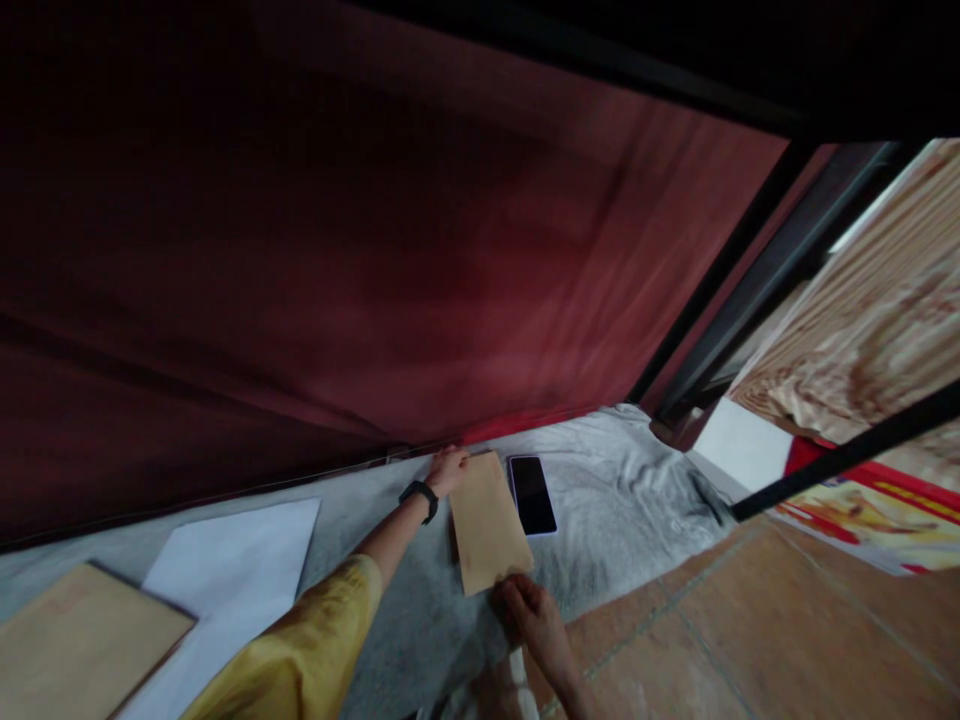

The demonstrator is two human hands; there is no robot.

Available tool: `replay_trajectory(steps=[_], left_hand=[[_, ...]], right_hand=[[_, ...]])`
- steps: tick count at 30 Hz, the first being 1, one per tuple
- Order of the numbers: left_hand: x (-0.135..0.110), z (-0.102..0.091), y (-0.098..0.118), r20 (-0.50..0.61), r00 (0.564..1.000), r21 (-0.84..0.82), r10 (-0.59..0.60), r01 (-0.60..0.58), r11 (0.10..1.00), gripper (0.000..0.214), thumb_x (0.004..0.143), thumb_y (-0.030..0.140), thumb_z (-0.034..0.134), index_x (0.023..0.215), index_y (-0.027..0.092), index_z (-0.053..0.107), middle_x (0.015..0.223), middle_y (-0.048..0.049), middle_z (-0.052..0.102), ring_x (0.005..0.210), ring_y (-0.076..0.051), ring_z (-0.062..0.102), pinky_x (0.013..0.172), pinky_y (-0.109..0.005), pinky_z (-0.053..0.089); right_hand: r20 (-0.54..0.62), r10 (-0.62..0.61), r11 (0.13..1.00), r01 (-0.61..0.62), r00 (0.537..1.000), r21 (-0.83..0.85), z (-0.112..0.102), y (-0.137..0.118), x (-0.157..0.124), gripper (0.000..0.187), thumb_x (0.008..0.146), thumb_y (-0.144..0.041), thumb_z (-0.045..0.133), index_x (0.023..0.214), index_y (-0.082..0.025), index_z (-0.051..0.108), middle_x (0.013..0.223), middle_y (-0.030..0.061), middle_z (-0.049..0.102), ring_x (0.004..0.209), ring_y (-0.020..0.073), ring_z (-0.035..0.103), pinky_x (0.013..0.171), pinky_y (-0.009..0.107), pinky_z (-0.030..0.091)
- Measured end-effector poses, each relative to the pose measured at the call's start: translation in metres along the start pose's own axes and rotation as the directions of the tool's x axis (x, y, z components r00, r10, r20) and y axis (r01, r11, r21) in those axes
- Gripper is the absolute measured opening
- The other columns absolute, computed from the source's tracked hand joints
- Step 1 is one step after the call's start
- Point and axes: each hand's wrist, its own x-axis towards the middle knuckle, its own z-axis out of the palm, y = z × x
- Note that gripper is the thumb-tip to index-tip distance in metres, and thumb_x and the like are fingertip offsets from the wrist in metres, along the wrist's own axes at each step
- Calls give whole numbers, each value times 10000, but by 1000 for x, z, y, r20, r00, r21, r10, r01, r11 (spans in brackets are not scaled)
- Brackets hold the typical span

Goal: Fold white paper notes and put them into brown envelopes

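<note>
A brown paper envelope lies on a grey cloth. My left hand, with a black band on the wrist and a yellow sleeve up the arm, rests on the envelope's far corner, fingers curled on its edge. My right hand pinches the envelope's near corner. A black phone lies face up just right of the envelope, apart from both hands.
A white sheet of paper and a brown board or envelope lie at the left on the cloth. A dark red curtain hangs behind. Tiled floor and a black metal frame are at the right.
</note>
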Motion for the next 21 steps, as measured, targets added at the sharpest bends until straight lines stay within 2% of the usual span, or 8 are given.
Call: replay_trajectory(steps=[7, 13, 15, 17, 19, 21], left_hand=[[-7, 0, 5, 29, 1000, -38, -11, 12, 999, 245, 767, 117, 603, 958, 184, 742, 1025, -74, 699, 1041, -214, 629, 951, -304, 453], [-17, -4, 14, -34, 998, -180, -60, 53, 982, 368, 770, 67, 583, 1114, 152, 683, 1110, -76, 700, 1088, -188, 636, 979, -294, 476], [-36, -1, 13, -81, 991, -221, -110, 90, 971, 370, 823, 80, 553, 1172, 156, 650, 1134, -82, 701, 1114, -201, 632, 988, -311, 480], [-65, 5, 9, -114, 979, -259, -171, 137, 956, 353, 884, 110, 512, 1217, 161, 618, 1185, -95, 696, 1146, -218, 630, 987, -319, 487], [-102, 15, 4, -126, 963, -293, -236, 192, 937, 359, 933, 152, 478, 1278, 177, 575, 1259, -113, 678, 1217, -231, 611, 990, -326, 497], [-140, 28, 1, -107, 954, -321, -280, 234, 918, 385, 945, 164, 471, 1320, 209, 549, 1297, -114, 670, 1256, -226, 601, 996, -333, 508]], right_hand=[[-30, 31, 998, -29, 999, 51, 0, -2, 8, 603, 727, -800, 611, 650, -202, 598, 558, -24, 516, 547, 132, 469, 517, 242, 373], [34, 90, 984, -94, 995, 154, 0, -7, 11, 607, 672, -811, 651, 696, -206, 608, 565, -28, 515, 496, 119, 457, 455, 229, 348], [51, 78, 983, -85, 996, 164, -1, -7, 9, 619, 669, -821, 645, 719, -205, 622, 576, -22, 532, 492, 122, 463, 451, 231, 366], [29, 41, 982, -45, 999, 184, -5, -5, 4, 609, 685, -811, 644, 732, -204, 623, 599, -14, 551, 507, 128, 483, 462, 237, 396], [-82, 9, 977, 9, 997, 215, -10, -1, -1, 584, 705, -791, 642, 763, -211, 615, 627, -8, 569, 539, 144, 513, 476, 246, 425], [-230, -8, 973, 60, 973, 221, -16, 4, -4, 561, 721, -765, 636, 858, -221, 628, 666, -3, 591, 579, 167, 548, 489, 259, 452]])
